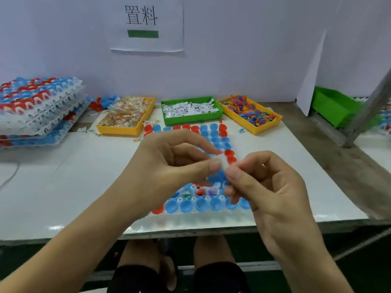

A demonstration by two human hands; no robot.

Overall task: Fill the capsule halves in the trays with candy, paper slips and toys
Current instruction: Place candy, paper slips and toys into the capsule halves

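A white, glossy table (69, 187) runs up to a pale wall, where a paper sign (146, 24) with printed characters and a green bar hangs above the far edge. A white divider panel (313, 77) stands at the far right corner, with a green bin (334, 106) behind it on a rougher grey-brown surface. Along the far edge sit three shallow rectangular plastic bins: a yellow one (118, 130) heaped with candy (124, 113) in shiny clear wrappers, a green one (190, 120) of small printed paper slips (188, 107), and a second yellow one (254, 126) full of thin, bright toys (251, 113). At the far left corner a stack of translucent moulded trays (40, 106) holds red and blue capsule halves. In the middle, reaching toward the near edge, lies the working tray (190, 224), its round cups of blue and red capsule halves (213, 204) smooth and glossy; a few in the near rows hold coloured contents. Above this tray the left hand (169, 166) and the right hand (266, 187) meet, fingers curled, thumb and forefinger of each pinching a small pale, blurred piece (222, 160) between them; what it is cannot be told. Below the near edge the person's knees show.
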